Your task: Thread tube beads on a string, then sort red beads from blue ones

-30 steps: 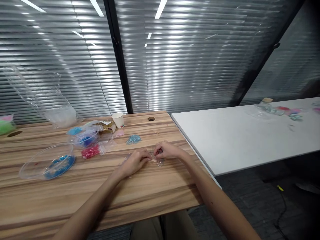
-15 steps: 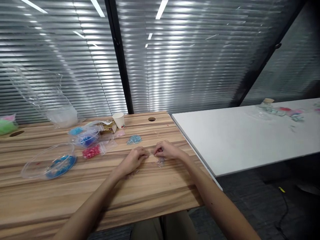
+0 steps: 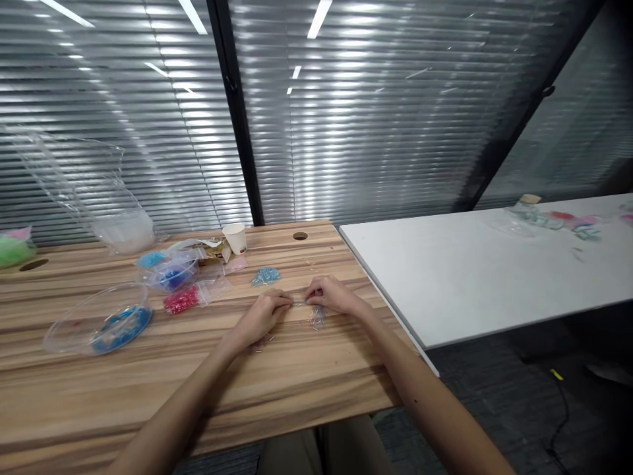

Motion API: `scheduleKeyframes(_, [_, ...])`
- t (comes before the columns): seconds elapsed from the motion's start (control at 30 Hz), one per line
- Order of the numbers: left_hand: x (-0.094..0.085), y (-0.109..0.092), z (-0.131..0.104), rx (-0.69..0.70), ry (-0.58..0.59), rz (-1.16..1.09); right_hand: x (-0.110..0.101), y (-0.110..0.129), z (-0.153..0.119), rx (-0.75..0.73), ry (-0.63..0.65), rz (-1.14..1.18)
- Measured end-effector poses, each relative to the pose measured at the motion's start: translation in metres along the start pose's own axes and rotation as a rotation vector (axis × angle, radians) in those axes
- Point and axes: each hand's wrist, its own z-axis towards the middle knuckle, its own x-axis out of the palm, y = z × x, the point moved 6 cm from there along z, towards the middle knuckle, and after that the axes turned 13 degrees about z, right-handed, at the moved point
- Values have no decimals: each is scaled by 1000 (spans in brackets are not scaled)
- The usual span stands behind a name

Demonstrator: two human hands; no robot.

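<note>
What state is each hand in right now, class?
Left hand: closed in a pinch; anything held is too small to tell.
Right hand: also pinched closed; whether it holds anything cannot be told.

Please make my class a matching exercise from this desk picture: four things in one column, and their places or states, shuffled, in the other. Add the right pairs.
Column 1
1. Cup
2. Left hand
3. Blue bits
4. Right hand

Column 2
A. In a loose pile on the wooden table
B. Nearest the white table, with shiny bits close by
C. White and upright, by the gold pack
D. Between the red packet and the other hand

Right pairs: 1-C, 2-D, 3-A, 4-B
</note>
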Motion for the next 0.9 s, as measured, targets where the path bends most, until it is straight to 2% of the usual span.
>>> scheduleKeyframes(0.3, [4,3,-1,-14,1,-6,3,-2,0,-28,-106,-101])
scheduleKeyframes(0.63, [2,-1,-2,-14,9,1,15,20,5,-96,-93,-167])
scheduleKeyframes(0.9, [2,5,-1,-36,-8,2,22,21,11,-124,-96,-239])
